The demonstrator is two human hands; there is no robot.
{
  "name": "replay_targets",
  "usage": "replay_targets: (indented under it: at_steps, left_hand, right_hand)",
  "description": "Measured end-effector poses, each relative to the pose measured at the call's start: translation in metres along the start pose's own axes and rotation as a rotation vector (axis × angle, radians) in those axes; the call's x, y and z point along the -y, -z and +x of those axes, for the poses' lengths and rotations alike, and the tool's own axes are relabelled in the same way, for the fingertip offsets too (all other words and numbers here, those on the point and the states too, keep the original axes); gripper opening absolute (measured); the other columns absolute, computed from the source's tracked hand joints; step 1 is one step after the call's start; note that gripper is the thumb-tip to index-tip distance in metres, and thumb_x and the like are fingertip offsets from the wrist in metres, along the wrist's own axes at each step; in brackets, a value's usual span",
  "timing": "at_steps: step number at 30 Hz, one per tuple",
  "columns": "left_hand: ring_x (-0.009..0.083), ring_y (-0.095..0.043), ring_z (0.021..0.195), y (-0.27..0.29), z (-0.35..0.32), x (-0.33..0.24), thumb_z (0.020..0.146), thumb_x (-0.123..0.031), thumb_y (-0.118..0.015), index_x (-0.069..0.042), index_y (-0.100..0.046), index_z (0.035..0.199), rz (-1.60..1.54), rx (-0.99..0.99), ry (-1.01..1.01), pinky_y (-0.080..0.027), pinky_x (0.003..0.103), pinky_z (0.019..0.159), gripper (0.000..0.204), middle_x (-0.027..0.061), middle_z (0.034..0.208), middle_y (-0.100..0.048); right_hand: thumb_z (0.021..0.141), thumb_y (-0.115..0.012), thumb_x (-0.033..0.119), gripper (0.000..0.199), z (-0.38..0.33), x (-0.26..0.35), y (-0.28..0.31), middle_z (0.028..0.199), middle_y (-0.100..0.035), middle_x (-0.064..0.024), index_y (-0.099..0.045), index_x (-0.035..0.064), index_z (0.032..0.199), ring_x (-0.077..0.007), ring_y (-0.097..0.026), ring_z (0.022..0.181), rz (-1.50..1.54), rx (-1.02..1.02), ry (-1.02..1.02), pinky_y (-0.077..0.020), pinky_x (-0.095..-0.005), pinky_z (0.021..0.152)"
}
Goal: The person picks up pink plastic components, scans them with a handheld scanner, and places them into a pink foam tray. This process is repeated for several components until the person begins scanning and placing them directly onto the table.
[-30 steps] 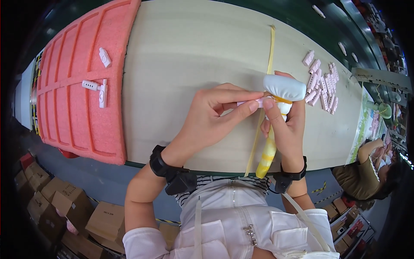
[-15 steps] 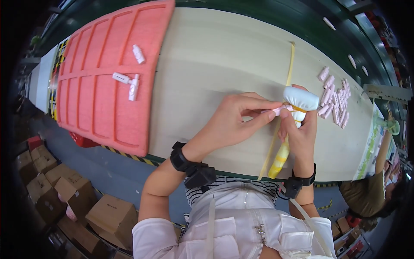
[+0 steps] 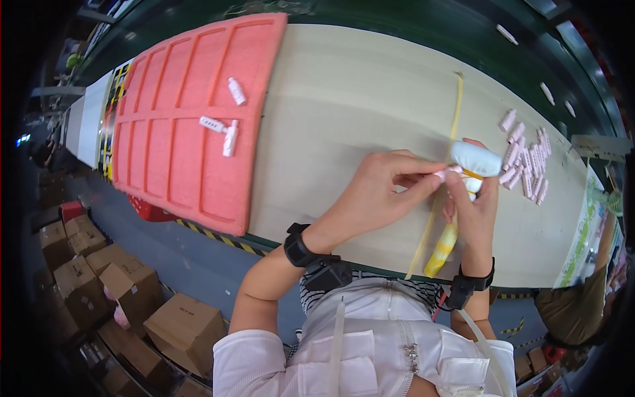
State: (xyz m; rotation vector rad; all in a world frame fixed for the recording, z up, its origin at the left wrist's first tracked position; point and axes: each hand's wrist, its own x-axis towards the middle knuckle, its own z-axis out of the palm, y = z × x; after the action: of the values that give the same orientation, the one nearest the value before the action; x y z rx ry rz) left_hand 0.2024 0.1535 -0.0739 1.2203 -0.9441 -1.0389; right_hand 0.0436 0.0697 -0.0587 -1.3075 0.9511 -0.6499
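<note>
My left hand [image 3: 387, 188] is closed, thumb and fingertips pinching a small pale-pink bottle-shaped piece [image 3: 448, 173]. Against the other end of that piece presses the thumb of my right hand [image 3: 471, 215]. The same right hand is wrapped round a mallet [image 3: 476, 159], its head padded in white cloth with orange bands at the neck. Below the palm sticks out its yellow-wrapped handle [image 3: 442, 249]. The fingers cover much of the pink piece. To the right lies a loose pile of similar pink pieces [image 3: 527, 161].
A pink foam tray [image 3: 228, 192] with shallow compartments lies at left, bearing three pink pieces. Yellow tape [image 3: 456, 109] crosses the pale tabletop [image 3: 350, 86]. Several cardboard boxes [image 3: 185, 331] stand on the floor at lower left. Another person's arm [image 3: 603, 245] shows at far right.
The whole view has shifted, so table and tray appear further right and slightly lower. Both hands keep their hold, and less of the pink piece shows between the fingers.
</note>
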Motion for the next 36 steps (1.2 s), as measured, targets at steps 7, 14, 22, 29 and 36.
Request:
replay_targets:
  at_steps: [7, 14, 22, 29, 36]
  left_hand:
    - [0.0217, -0.067, 0.087, 0.008, -0.004, 0.018, 0.087, -0.009, -0.076, -0.003, -0.073, 0.106, 0.781, -0.144, -0.348, -0.052, 0.033, 0.073, 0.02, 0.0066, 0.097, -0.07]
    - [0.0216, -0.062, 0.091, 0.004, -0.003, 0.028, 0.082, -0.01, -0.079, -0.006, -0.074, 0.102, 1.013, -0.212, -0.395, -0.049, 0.037, 0.075, 0.022, 0.0029, 0.098, -0.066]
    - [0.0265, -0.063, 0.088, 0.002, -0.004, 0.028, 0.081, -0.006, -0.08, -0.004, -0.075, 0.103, 0.924, -0.194, -0.386, -0.053, 0.039, 0.074, 0.023, 0.0065, 0.098, -0.066]
    - [0.0247, -0.061, 0.092, 0.008, -0.003, 0.036, 0.085, -0.006, -0.075, -0.003, -0.07, 0.104, 0.894, -0.186, -0.414, -0.048, 0.039, 0.075, 0.02, 0.004, 0.099, -0.064]
    - [0.0315, -0.062, 0.109, 0.025, -0.01, 0.016, 0.089, -0.005, -0.073, -0.003, -0.071, 0.111, 0.634, 0.056, -0.24, -0.051, 0.041, 0.091, 0.022, 0.0102, 0.113, -0.067]
  right_hand:
    - [0.105, -0.054, 0.014, 0.04, -0.008, 0.01, 0.01, 0.088, -0.063, -0.0052, -0.044, 0.0062, 0.143, -0.0092, -0.058, 0.06, -0.294, 0.025, -0.078, -0.0436, -0.0226, 0.049]
    - [0.105, -0.051, 0.013, 0.038, -0.006, 0.009, 0.005, 0.088, -0.067, -0.0147, -0.04, 0.0032, 0.139, -0.0239, -0.067, 0.068, -0.647, 0.193, 0.077, -0.0506, -0.036, 0.064]
    - [0.104, -0.052, 0.012, 0.036, -0.005, -0.004, -0.016, 0.088, -0.068, -0.0173, -0.041, 0.0026, 0.137, -0.03, -0.068, 0.068, -0.796, 0.141, 0.172, -0.0526, -0.0385, 0.066]
    - [0.103, -0.06, 0.016, 0.034, 0.011, 0.002, -0.006, 0.095, -0.07, -0.0085, -0.047, 0.0057, 0.132, -0.0132, -0.059, 0.059, -0.487, -0.005, 0.058, -0.046, -0.0275, 0.051]
    - [0.101, -0.064, 0.02, 0.036, 0.019, -0.018, 0.001, 0.093, -0.069, -0.0034, -0.051, 0.0071, 0.131, -0.0031, -0.049, 0.056, -0.421, -0.018, 0.107, -0.0372, -0.019, 0.044]
